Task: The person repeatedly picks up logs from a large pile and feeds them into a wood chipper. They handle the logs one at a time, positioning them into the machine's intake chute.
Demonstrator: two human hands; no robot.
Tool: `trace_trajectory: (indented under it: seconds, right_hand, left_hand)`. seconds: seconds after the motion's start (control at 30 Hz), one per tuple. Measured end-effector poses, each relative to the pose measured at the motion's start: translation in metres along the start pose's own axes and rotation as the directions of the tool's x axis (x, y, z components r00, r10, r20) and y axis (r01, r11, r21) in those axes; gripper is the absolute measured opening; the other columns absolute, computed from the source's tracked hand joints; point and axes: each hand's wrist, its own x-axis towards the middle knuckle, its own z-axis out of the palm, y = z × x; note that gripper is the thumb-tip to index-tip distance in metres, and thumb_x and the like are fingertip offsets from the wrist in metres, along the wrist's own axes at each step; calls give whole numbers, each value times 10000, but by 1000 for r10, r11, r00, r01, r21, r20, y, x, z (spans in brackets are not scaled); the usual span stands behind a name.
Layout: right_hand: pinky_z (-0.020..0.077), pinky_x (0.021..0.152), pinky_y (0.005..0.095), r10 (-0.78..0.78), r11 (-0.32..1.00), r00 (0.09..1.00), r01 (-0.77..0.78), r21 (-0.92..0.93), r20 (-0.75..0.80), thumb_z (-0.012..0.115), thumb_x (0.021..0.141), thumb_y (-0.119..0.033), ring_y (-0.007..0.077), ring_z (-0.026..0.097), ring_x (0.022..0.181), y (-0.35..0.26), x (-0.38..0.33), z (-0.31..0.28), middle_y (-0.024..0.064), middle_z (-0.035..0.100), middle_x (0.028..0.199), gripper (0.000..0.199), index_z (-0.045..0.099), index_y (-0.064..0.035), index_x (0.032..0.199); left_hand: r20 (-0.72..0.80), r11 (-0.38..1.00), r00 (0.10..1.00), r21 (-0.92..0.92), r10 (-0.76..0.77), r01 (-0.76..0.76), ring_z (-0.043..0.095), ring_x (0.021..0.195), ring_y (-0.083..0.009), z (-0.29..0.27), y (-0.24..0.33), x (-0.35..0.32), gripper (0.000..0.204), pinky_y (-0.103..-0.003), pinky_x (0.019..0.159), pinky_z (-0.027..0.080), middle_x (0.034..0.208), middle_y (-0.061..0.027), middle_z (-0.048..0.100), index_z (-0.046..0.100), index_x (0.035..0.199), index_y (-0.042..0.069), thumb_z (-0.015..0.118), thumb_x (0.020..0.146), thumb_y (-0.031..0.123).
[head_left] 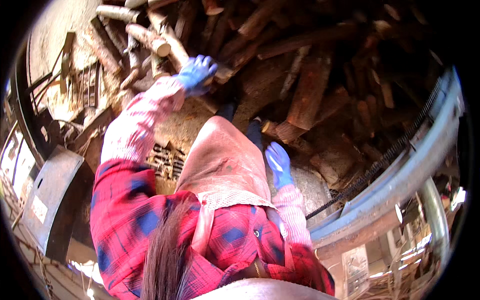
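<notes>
Two blue-gloved hands are at work: the left hand (196,74) is closed on a pale split log (176,50) in the brown stacked firewood pile (310,75), apparently the pulling-out step, while the right hand (278,164) hangs open and empty.

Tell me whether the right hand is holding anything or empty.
Empty. The right hand, in a blue glove, hangs open with fingers spread over the ground, touching no log. The left hand reaches to the log pile.
</notes>
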Motion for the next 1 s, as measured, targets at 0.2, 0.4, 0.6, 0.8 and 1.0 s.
trace_trajectory:
  seconds: [0.2,0.4,0.6,0.8,1.0]
  right_hand:
    - [474,951,405,330,935,855,-355,-12,399,479,929,-574,262,578,1097,-39,-61,176,131,563,1273,658,465,-49,1325]
    - [500,938,386,-163,846,616,-315,431,770,521,907,-558,278,624,976,-68,-83,165,132,647,1119,579,581,-60,1196]
    - [466,958,309,-553,832,583,354,426,595,680,852,-247,161,604,1014,-206,-189,37,59,652,1103,426,607,-26,1209]
    - [418,1035,329,-947,-240,-173,940,-241,270,745,801,-231,238,510,1199,-316,-349,-95,140,491,1349,720,386,-48,1398]
    - [424,1025,443,-983,-184,-62,346,-920,173,846,642,-381,379,527,1184,-403,-337,-261,250,518,1291,1089,217,-102,1486]
  left_hand:
    - [-222,995,974,-80,32,-51,505,1088,-350,-155,122,-97,699,-465,871,416,1167,-158,507,506,1252,114,757,645,351]
    - [-649,992,760,-68,37,-106,499,1063,-325,-217,282,-163,724,-449,791,409,1132,-126,501,533,1247,135,753,601,375]
    - [-762,643,581,-297,285,-706,585,897,-291,-245,381,-175,519,-398,802,479,1019,-137,587,596,1155,27,771,685,160]
    - [-743,461,669,-588,16,-664,617,915,-192,-232,421,-123,430,-303,804,505,1051,-124,624,591,1205,15,703,802,114]
    - [-574,408,814,-724,89,-556,647,923,-231,-207,439,-96,434,-332,801,524,1017,-138,645,592,1204,47,701,808,188]
